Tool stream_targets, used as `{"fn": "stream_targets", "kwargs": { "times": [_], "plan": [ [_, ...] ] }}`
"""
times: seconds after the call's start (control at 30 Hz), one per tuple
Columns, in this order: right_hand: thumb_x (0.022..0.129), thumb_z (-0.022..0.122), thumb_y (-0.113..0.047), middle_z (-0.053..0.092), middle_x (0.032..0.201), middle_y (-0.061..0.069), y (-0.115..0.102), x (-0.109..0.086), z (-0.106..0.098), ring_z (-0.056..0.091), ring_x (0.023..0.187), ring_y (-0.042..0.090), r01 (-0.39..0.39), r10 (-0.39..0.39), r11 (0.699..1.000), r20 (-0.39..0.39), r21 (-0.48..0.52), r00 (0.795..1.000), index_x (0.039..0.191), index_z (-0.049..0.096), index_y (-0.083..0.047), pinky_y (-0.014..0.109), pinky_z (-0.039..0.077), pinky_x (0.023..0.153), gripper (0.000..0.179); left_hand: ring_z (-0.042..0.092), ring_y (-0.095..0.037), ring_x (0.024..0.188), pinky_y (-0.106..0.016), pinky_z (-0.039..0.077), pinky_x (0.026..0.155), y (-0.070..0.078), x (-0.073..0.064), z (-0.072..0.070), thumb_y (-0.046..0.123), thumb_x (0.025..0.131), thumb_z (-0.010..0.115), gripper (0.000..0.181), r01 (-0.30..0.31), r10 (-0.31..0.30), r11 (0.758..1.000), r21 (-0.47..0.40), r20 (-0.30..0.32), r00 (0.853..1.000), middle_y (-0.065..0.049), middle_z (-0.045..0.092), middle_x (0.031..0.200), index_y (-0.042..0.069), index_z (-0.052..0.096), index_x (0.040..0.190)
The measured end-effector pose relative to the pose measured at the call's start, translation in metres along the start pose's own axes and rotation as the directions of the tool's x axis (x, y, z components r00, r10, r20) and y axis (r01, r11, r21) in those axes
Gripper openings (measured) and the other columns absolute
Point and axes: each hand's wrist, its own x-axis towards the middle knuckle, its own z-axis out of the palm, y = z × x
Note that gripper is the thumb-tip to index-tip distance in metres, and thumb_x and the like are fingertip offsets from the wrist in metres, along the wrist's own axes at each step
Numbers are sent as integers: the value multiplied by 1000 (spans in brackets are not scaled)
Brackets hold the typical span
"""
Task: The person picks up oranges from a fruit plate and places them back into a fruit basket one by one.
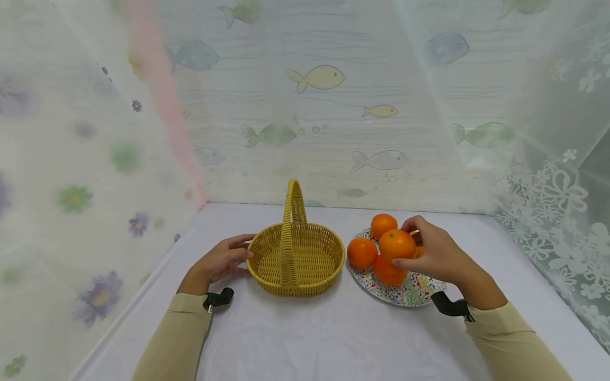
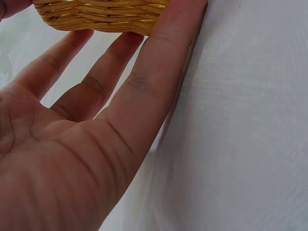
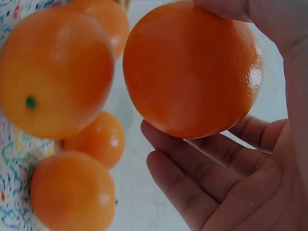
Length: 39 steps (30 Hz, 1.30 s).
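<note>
In the head view my right hand (image 1: 433, 251) holds an orange (image 1: 397, 244) between thumb and fingers, over a plate (image 1: 419, 291) with a colourful squiggle pattern. The right wrist view shows that orange (image 3: 192, 70) large, the thumb on one side and the fingers (image 3: 192, 168) on the other. Several more oranges lie on the plate, among them a left one (image 1: 362, 253), a back one (image 1: 383, 226) and a front one (image 1: 389, 271). My left hand (image 1: 226, 259) touches the left side of a yellow wicker basket (image 1: 312, 288); its straight fingers (image 2: 144, 82) meet the weave in the left wrist view.
The basket has a tall arched handle (image 1: 288, 233) and stands just left of the plate. White cloth covers the table (image 1: 295, 338). A fish-patterned curtain (image 1: 333, 121) hangs behind, with a flowered sheet (image 1: 95, 211) on the left and lacy fabric (image 1: 548, 206) on the right.
</note>
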Motion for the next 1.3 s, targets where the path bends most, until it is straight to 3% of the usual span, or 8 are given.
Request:
{"fn": "stream_targets", "kwargs": {
  "times": [0.13,0.47,0.67,1.3],
  "plan": [
    [79,91,-35,65,122,12,-6,6,4,67,107,28,0,0,1000,3,26,1000,129,47,-10,43,64,84,72,54,-40,137,-57,60,91,1,0,0,12,100,62,62,1,-1,1000,13,3,1000,-22,40,161,15,41,159],
    [76,92,-24,57,132,5,-23,25,16,65,113,32,84,-82,993,-24,87,996,130,51,-14,47,62,89,69,53,-41,138,-57,60,90,-2,0,-1,11,99,63,62,3,-3,1000,8,-12,1000,-22,40,161,16,43,158],
    [75,92,-25,61,124,4,-35,34,20,67,112,31,99,-96,991,-32,94,995,128,50,-15,50,62,89,68,53,-40,137,-57,60,91,-3,0,-1,10,100,62,61,3,-3,1000,5,-12,1000,-22,42,160,16,43,158],
    [76,92,-35,64,123,-1,-58,56,33,62,110,23,131,-130,987,-22,96,991,129,54,-22,44,61,83,67,53,-36,138,-58,59,91,-6,2,-5,13,99,67,61,24,-25,999,-37,-4,1000,-16,45,158,21,47,156]
  ]
}}
